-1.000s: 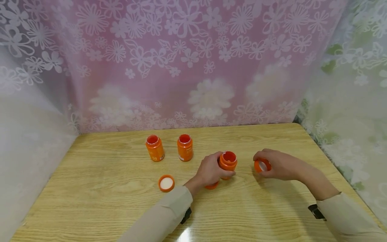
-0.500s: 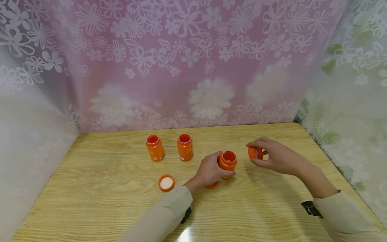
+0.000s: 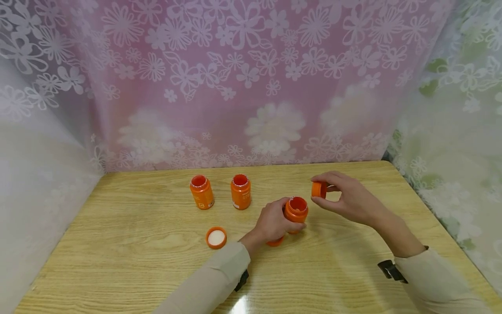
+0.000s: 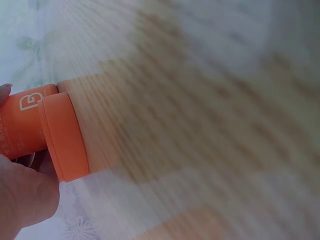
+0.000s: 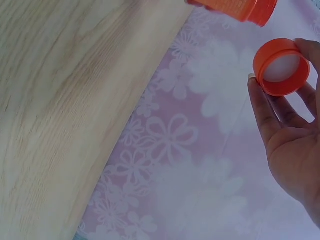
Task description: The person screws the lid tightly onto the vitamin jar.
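My left hand point(image 3: 273, 221) grips an orange bottle point(image 3: 296, 211) that stands upright and uncapped, its red inside showing. In the left wrist view a white letter mark shows on that bottle point(image 4: 22, 122). Just to its right in the head view, my right hand point(image 3: 349, 196) pinches an orange screw cap point(image 3: 318, 189) on edge, raised above the table. The right wrist view shows the white liner inside this cap point(image 5: 281, 68). Another orange cap point(image 3: 275, 241) lies by the left wrist, partly hidden under it; it looks large in the left wrist view point(image 4: 64, 137).
Two more uncapped orange bottles, one on the left point(image 3: 201, 192) and one nearer the middle point(image 3: 240, 192), stand toward the back of the wooden table point(image 3: 137, 244). A loose cap point(image 3: 216, 237) lies liner-up in front of them. A flowered curtain point(image 3: 251, 87) hangs behind the table.
My right hand has lifted the cap and carried it left toward the held bottle, turning it onto its edge. The left hand and its bottle have stayed in place.
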{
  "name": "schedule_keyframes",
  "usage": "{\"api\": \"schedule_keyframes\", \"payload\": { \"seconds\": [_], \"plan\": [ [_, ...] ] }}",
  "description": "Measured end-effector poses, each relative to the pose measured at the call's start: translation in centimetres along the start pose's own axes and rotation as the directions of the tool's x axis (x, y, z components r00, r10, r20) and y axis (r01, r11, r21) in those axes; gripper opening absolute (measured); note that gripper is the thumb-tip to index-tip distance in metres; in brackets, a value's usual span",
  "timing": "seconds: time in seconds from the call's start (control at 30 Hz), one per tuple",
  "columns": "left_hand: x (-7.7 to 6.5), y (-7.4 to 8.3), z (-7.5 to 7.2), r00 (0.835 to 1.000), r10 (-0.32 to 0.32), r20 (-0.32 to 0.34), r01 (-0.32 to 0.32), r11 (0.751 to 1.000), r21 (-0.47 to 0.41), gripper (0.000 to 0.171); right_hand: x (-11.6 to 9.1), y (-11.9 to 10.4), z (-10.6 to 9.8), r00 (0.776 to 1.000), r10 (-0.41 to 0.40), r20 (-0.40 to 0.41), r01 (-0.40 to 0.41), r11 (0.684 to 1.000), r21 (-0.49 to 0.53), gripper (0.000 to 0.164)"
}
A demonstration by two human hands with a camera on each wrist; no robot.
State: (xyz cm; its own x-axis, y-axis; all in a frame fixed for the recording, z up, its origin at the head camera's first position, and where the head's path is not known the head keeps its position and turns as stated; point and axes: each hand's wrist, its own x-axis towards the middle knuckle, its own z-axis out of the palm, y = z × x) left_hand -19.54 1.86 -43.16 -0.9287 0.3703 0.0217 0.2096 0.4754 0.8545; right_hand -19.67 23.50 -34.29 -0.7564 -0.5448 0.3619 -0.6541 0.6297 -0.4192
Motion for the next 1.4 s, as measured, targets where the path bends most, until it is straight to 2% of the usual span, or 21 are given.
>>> {"api": "schedule_keyframes", "payload": {
  "seconds": [0.23, 0.33, 0.53, 0.63, 0.93, 1.13, 1.4],
  "plan": [
    [0.0, 0.0, -0.1, 1.000, 0.004, -0.004, -0.004, 1.000, 0.011, 0.056, 0.7, -0.7, 0.7, 1.000, 0.004, -0.019, -0.001, 0.990, 0.143, 0.043],
    [0.0, 0.0, -0.1, 1.000, 0.000, -0.006, 0.001, 1.000, 0.017, 0.057, 0.8, -0.9, 1.2, 0.999, 0.016, -0.028, -0.010, 0.985, 0.174, 0.043],
    [0.0, -0.1, 0.0, 1.000, 0.004, -0.006, -0.004, 1.000, 0.029, 0.054, 1.0, -1.1, 2.2, 0.993, 0.025, -0.113, -0.002, 0.980, 0.200, 0.043],
    [0.0, -0.1, 0.0, 1.000, 0.002, -0.008, -0.002, 0.999, 0.033, 0.053, 1.1, -1.6, 2.5, 0.988, 0.044, -0.146, -0.006, 0.969, 0.247, 0.045],
    [0.0, -0.3, 0.0, 1.000, 0.011, -0.009, -0.010, 1.000, 0.028, 0.049, 1.6, -5.1, 1.8, 0.988, 0.102, -0.113, -0.057, 0.936, 0.348, 0.037],
    [0.1, -0.2, 0.0, 1.000, 0.025, -0.008, -0.024, 0.999, 0.034, 0.046, 1.6, -5.1, 2.1, 0.989, 0.113, -0.098, -0.070, 0.927, 0.369, 0.031],
    [0.1, -0.3, 0.0, 0.999, 0.037, -0.013, -0.036, 0.997, 0.061, 0.048, 1.7, -4.8, 2.4, 0.991, 0.084, -0.109, -0.037, 0.924, 0.380, 0.029]
  ]
}}
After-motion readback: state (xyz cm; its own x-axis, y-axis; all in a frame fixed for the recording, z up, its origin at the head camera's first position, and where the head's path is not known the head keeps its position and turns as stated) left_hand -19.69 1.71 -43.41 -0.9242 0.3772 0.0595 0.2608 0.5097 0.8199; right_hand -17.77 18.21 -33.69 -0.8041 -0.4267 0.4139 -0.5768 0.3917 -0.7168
